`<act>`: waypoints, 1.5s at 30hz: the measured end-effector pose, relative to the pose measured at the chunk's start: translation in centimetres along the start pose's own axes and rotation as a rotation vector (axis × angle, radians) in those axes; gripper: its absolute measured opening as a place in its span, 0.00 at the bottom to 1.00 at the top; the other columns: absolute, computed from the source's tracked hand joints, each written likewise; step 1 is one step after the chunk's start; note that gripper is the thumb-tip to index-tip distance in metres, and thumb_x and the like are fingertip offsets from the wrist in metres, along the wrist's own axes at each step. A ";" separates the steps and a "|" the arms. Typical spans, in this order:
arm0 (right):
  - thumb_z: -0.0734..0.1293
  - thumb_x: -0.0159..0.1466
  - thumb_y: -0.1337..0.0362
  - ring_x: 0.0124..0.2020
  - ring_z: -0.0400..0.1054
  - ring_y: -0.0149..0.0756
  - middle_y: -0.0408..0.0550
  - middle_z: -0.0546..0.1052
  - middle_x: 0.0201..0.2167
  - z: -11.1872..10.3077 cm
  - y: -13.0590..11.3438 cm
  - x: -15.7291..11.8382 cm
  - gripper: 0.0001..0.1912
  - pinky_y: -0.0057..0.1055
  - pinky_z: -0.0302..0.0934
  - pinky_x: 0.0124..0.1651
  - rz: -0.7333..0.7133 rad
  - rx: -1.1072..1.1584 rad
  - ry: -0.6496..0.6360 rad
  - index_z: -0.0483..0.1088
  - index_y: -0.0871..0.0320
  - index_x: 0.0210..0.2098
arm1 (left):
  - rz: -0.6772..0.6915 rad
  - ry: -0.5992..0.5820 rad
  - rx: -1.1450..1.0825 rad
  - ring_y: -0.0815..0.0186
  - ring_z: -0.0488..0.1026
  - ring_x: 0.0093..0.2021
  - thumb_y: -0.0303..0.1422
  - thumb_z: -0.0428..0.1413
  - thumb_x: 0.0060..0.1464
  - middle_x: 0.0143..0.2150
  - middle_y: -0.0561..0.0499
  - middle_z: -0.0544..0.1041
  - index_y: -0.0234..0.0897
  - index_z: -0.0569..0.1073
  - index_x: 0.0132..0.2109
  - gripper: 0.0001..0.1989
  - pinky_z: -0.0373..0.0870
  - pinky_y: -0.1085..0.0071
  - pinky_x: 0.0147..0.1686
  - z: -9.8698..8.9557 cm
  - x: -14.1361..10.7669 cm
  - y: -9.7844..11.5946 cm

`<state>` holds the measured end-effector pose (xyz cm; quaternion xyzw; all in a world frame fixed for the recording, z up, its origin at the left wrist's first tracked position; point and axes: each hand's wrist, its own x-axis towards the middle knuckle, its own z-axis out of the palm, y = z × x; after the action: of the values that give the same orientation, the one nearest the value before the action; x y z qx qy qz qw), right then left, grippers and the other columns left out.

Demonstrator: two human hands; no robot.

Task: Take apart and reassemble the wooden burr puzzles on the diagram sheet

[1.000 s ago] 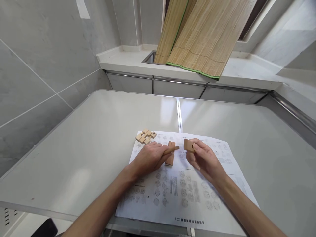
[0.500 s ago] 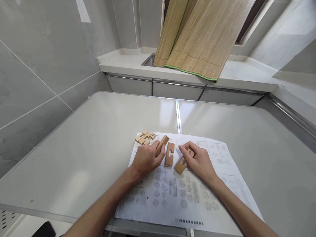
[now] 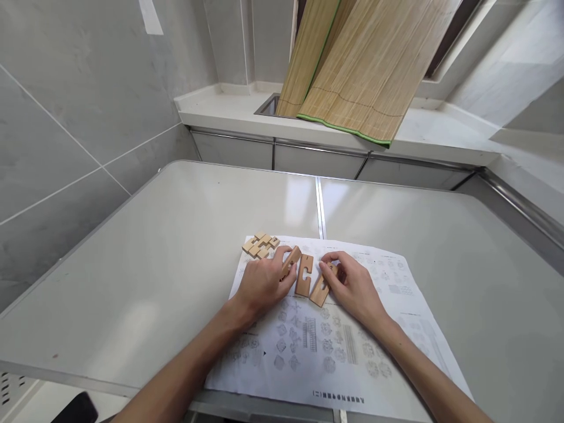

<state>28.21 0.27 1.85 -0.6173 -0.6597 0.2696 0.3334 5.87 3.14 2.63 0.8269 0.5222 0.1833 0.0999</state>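
Fingers grasping notched wooden pieces (image 3: 291,262) | white table (image 3: 132,264) | grey tiled wall (image 3: 88,88)

1. Grey marbled tile wall (image 3: 66,106) with pale grout lines, left.
2. White countertop (image 3: 229,117) with an inset sink (image 3: 268,106), beyond the table's far edge.
3. Bamboo mats (image 3: 365,64) overhanging it.
4. Glossy white table (image 3: 176,235), reflecting light.

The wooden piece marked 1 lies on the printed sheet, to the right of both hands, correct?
Not quite: the wooden piece marked 1 does lie on the printed sheet, but the head view shows it between the left hand and right hand.
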 end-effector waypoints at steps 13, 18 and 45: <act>0.65 0.74 0.56 0.28 0.69 0.37 0.46 0.77 0.37 0.1 -0.3 -0.1 0.09 0.37 0.63 0.33 -0.056 0.050 0.033 0.73 0.52 0.42 | -0.040 -0.071 -0.003 0.61 0.75 0.24 0.40 0.51 0.68 0.25 0.56 0.75 0.37 0.66 0.58 0.17 0.58 0.68 0.25 -0.4 0.0 0.4; 0.65 0.74 0.55 0.34 0.74 0.38 0.49 0.77 0.43 0.1 -0.7 -0.2 0.09 0.35 0.65 0.31 -0.079 0.136 0.016 0.73 0.52 0.44 | -0.022 0.047 -0.084 0.61 0.76 0.28 0.37 0.54 0.66 0.32 0.54 0.76 0.37 0.64 0.61 0.19 0.64 0.67 0.27 -0.2 -0.1 0.1; 0.62 0.72 0.66 0.46 0.76 0.44 0.50 0.79 0.43 0.4 -0.7 -0.2 0.07 0.36 0.68 0.38 -0.068 0.257 0.088 0.72 0.52 0.44 | 0.074 0.303 -0.218 0.47 0.69 0.62 0.43 0.68 0.55 0.58 0.40 0.73 0.41 0.71 0.56 0.25 0.71 0.50 0.59 -1.8 0.8 -1.2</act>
<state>27.46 0.07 2.18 -0.5579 -0.6251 0.3129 0.4474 4.48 4.35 4.07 0.7927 0.4777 0.3648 0.1022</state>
